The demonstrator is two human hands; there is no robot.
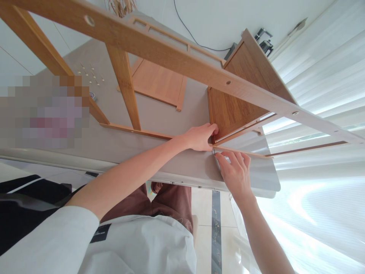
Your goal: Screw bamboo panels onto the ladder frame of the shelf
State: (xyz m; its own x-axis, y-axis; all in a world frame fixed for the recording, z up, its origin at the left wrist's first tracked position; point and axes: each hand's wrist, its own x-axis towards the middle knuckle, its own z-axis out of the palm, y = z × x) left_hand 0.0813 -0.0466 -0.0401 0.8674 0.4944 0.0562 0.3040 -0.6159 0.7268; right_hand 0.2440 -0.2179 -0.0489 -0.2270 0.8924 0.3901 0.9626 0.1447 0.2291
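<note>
A wooden frame with long rails lies on its side on the grey table. My left hand [201, 137] is closed at the joint where the lower rail [155, 134] meets an upright wooden panel [242, 104], its fingers curled against the panel's corner. Just to the right and nearer me, my right hand [235, 171] pinches a thin metal piece [214, 151] against the outer side of that rail. Whether it is a screw or a hex key I cannot tell, as the fingers partly cover it.
The upper rail [171, 53] crosses above my hands, joined by slanting crosspieces [124, 85]. Farther back on the table [196, 102] lie a loose wooden panel [159, 82], a slatted frame [168, 34] and several small screws [91, 74]. White curtains [322, 190] hang at right.
</note>
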